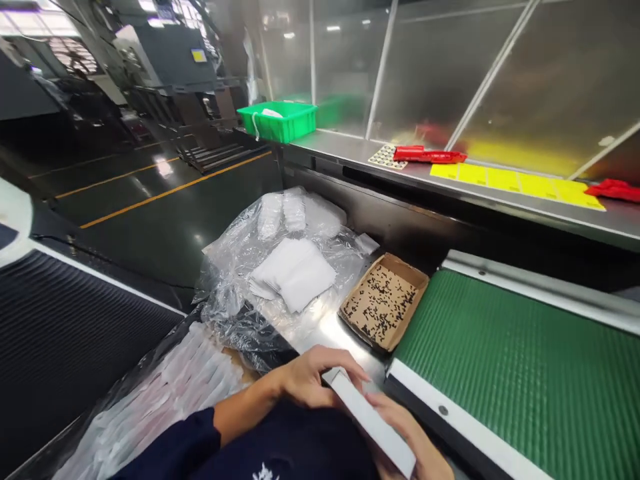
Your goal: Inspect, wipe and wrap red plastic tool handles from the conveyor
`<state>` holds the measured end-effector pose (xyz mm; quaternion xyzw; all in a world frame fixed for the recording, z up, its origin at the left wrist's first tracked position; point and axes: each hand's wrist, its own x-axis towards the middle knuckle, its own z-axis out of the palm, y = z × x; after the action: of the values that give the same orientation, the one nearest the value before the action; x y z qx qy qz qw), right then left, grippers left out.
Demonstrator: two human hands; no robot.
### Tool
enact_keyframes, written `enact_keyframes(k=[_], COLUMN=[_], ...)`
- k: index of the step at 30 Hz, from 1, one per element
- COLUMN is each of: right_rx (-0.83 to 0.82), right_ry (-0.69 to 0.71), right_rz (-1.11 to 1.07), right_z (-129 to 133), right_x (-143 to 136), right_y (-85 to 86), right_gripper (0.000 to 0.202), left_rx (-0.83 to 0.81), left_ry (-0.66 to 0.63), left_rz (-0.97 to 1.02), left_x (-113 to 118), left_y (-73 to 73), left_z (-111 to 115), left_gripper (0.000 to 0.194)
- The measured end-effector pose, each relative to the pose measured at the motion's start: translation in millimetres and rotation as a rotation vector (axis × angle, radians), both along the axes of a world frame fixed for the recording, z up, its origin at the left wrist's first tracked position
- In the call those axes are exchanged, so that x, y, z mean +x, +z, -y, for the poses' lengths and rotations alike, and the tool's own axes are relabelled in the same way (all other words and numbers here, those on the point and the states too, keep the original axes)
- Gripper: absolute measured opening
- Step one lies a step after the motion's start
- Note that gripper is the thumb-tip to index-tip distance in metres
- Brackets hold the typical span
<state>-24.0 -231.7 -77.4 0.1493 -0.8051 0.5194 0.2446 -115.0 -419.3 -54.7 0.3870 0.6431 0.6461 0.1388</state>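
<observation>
Close to my body, a slim white box (373,420) is held between my two hands. My left hand (320,377) wraps round its upper left end, thumb and fingers on either side. Along the box's right side, my right hand (407,433) grips nearer the lower end; some of its fingers are hidden behind the box. Just beyond my hands lies a shallow cardboard tray (423,283) scattered with many small black pieces (383,300). To its left, a pile of white flat sheets or pouches (295,273) rests on clear plastic wrap (230,267).
A ribbed green conveyor belt (520,360) runs off to the right. At lower left, many thin pale packets (165,407) lie near a black ribbed belt (75,333). The back ledge carries a green bin (280,127), a red bag (425,155) and yellow sheets (520,183).
</observation>
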Motion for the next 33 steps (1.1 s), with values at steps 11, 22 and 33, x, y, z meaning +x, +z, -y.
enact_keyframes(k=[11, 22, 33], right_rx=[-0.039, -0.031, -0.069], right_ry=[-0.094, -0.128, -0.149], right_rz=[-0.06, -0.147, 0.209], right_z=[2.5, -5.2, -3.3], right_x=[16.5, 12.8, 13.2], right_y=[26.5, 22.7, -25.8], right_gripper=[0.024, 0.027, 0.035], left_rx=[0.062, 0.006, -0.162], left_ry=[0.044, 0.118, 0.046], left_rz=[-0.389, -0.602, -0.437], left_x=[2.1, -3.1, -37.6], left_y=[17.1, 24.8, -1.4], left_z=[-8.3, -14.6, 10.0], left_gripper=[0.014, 0.011, 0.014])
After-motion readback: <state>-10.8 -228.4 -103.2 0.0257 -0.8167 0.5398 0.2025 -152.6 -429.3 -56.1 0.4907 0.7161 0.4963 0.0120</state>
